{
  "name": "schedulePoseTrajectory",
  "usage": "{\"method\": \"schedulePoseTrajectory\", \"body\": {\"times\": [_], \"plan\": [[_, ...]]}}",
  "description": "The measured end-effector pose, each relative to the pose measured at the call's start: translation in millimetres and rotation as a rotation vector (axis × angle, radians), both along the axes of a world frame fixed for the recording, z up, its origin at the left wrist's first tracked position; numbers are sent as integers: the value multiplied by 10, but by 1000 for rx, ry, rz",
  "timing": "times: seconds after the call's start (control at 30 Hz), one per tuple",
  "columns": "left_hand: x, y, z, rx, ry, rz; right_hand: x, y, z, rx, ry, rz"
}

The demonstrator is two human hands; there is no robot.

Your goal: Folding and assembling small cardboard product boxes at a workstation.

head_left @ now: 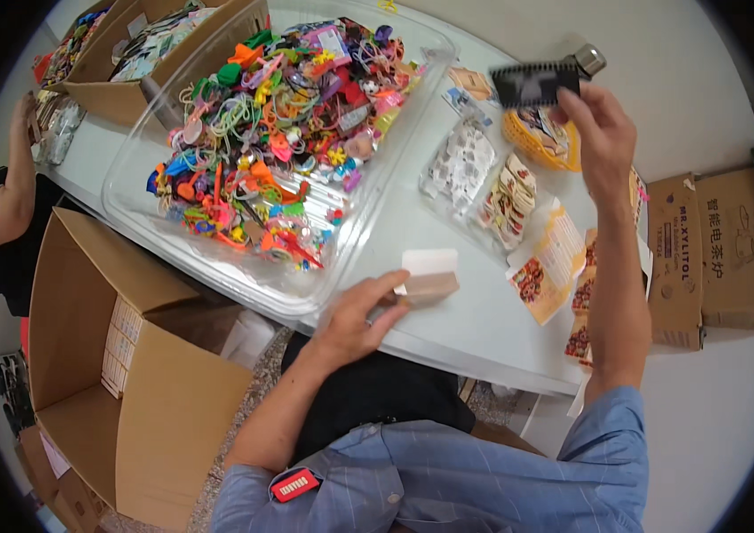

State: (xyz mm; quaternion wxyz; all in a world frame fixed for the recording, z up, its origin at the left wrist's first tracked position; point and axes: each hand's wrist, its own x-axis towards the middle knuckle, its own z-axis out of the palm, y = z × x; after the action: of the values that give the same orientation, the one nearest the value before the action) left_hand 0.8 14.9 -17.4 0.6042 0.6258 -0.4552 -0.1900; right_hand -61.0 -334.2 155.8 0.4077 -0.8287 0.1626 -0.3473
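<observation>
My left hand (350, 322) grips the side of a small carton (430, 282) with a raised white flap, near the table's front edge. Pinched in my raised right hand (606, 138) is a dark strip-shaped card (523, 86) with film-like perforations along its edge. Beneath that hand is a yellow-orange basket (519, 142) of printed cards. Two clear bags lie between the hands, one with grey-and-white pieces (461, 160), the other with cream-and-red pieces (508, 202). Printed leaflets (547, 271) lie right of them.
A big clear plastic tub (306, 298) heaped with colourful small toys takes up the table's left side. An open cardboard box (182, 417) stands below it. Cartons (674, 258) stand at the right. A metal-capped object (590, 59) is behind my right hand. Another person's arm (15, 186) shows far left.
</observation>
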Motion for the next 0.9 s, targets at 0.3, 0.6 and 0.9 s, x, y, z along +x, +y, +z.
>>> {"method": "schedulePoseTrajectory", "body": {"times": [0.3, 0.6, 0.9], "plan": [[-63, -54, -71, -11, 43, 11, -773, 1176, -457, -134, 113, 345], [-62, -55, -93, -38, 17, 2, -685, 1255, -270, -545, 195, 469], [-53, -70, -29, -38, -12, -9, -752, 1266, -558, -317, 314, 217]]}}
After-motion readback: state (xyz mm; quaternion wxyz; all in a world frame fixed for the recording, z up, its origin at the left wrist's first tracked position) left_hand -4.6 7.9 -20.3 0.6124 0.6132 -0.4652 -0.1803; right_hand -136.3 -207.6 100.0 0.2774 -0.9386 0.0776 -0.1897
